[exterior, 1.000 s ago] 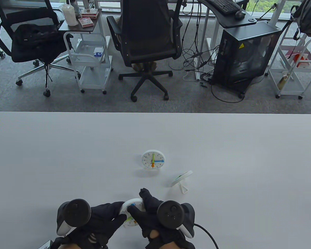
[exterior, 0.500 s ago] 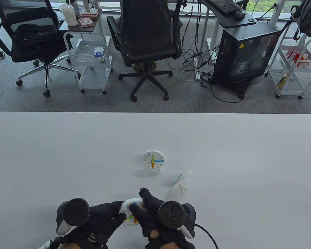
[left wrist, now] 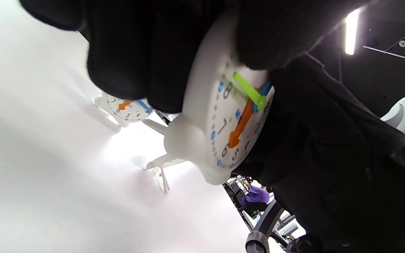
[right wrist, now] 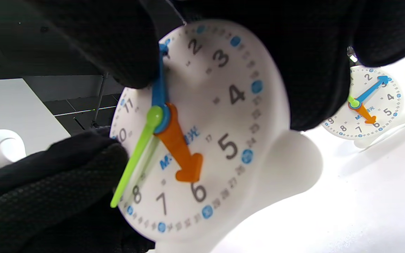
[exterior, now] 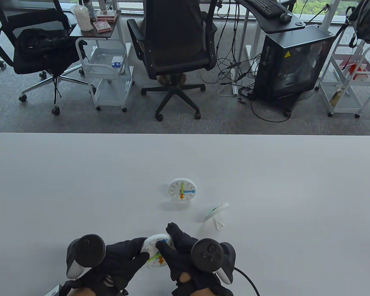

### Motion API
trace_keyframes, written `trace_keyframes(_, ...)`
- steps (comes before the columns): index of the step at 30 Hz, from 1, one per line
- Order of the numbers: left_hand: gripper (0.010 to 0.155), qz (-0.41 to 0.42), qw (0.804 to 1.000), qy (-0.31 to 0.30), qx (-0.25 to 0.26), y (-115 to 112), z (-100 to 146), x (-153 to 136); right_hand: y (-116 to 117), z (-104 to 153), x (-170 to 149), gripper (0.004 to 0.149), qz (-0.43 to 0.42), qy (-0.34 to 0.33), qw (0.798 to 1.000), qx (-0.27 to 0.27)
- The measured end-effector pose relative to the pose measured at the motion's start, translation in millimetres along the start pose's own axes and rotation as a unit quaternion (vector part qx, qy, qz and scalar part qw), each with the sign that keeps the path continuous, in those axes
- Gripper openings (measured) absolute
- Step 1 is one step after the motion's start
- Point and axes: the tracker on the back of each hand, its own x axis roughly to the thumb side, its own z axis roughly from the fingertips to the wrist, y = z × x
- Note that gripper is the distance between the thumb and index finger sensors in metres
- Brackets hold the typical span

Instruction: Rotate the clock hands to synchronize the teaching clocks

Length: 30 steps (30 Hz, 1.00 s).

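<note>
A white teaching clock (exterior: 155, 253) is held near the table's front edge. My left hand (exterior: 144, 250) grips its left rim. My right hand (exterior: 166, 239) holds its right rim, and one fingertip presses the blue hand (right wrist: 159, 88), which points near 1. Its orange hand (right wrist: 183, 154) points at 6 and its green hand (right wrist: 132, 168) points near 8. A second clock (exterior: 182, 190) stands at mid-table with green at 12, blue at 3 and orange at 6. It also shows in the right wrist view (right wrist: 364, 105) and the left wrist view (left wrist: 128, 107).
A third white clock (exterior: 216, 212) stands on its prop right of the second one, its face turned away. A black cable (exterior: 246, 277) trails from my right hand across the table. Office chairs and carts stand beyond the far table edge (exterior: 185, 134).
My right fingertip has pushed the blue hand of the held clock a little clockwise, and my right hand has shifted slightly right. The other clocks have not moved.
</note>
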Motion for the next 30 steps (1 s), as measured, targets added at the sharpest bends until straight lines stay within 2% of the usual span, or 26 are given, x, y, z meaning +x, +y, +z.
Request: trace_keyframes(30,0.053,0.046,0.999,0.015,0.009,5.2,-1.3,-5.4,-5.4,-0.6,-3.4,0.065,-0.068,0.014,0.998,-0.007)
